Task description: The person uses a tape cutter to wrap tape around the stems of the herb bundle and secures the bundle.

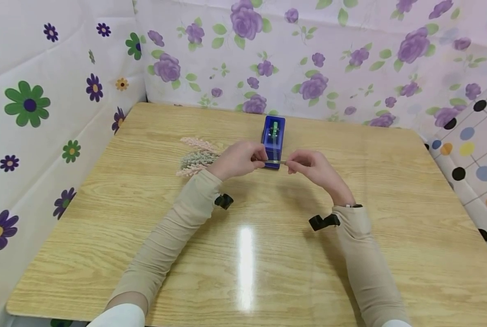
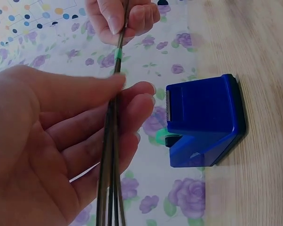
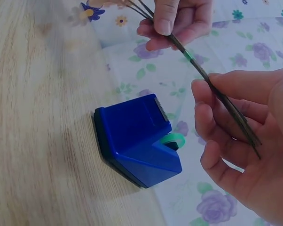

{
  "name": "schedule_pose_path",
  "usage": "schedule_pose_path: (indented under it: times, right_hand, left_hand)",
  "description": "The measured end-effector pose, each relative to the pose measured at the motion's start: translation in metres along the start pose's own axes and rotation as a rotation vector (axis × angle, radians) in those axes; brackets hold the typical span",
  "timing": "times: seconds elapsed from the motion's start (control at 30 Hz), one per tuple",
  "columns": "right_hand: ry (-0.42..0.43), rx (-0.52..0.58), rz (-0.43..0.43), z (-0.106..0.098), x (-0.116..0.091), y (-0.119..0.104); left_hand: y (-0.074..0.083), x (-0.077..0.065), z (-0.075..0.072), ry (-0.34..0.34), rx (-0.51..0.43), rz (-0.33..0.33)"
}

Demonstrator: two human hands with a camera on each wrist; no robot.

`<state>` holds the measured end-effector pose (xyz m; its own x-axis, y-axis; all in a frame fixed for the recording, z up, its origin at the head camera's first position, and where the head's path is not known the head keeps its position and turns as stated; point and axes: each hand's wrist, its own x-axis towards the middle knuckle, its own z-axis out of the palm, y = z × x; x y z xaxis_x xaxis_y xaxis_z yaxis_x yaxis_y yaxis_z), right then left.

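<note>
My left hand (image 1: 240,160) pinches a bunch of thin dark stems (image 2: 111,150) between thumb and fingers. From the other end, my right hand (image 1: 312,167) pinches the same stems, whose cut tips lie over its palm in the right wrist view. Between the hands a band of green tape (image 3: 188,55) wraps the stems. Fluffy pink and grey-green flower heads (image 1: 197,159) fan out left of the left hand. Just behind the hands stands a blue tape dispenser (image 3: 132,127) with a serrated cutter and a green roll (image 3: 173,140).
The dispenser rests on a wood-grain table (image 1: 243,254). Flower-printed cloth (image 1: 292,59) hangs behind the table and at the left, and dotted cloth (image 1: 468,154) at the right. Each forearm wears a beige sleeve (image 1: 178,227) and a small black wrist camera (image 1: 324,222).
</note>
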<state>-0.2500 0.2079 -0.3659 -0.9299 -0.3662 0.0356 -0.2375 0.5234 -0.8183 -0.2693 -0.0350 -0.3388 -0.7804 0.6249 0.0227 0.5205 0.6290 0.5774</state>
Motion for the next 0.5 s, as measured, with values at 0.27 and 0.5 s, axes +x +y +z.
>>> schedule_pose_path:
  times: [0.27,0.5]
  right_hand:
    - [0.033,-0.04,0.008,0.0,-0.001,0.002]
    - [0.046,-0.049,0.06,0.001,0.0,0.002]
  left_hand:
    - [-0.004,0.004,0.005,0.043,-0.064,0.021]
    - [-0.004,0.006,0.011,0.095,-0.072,0.018]
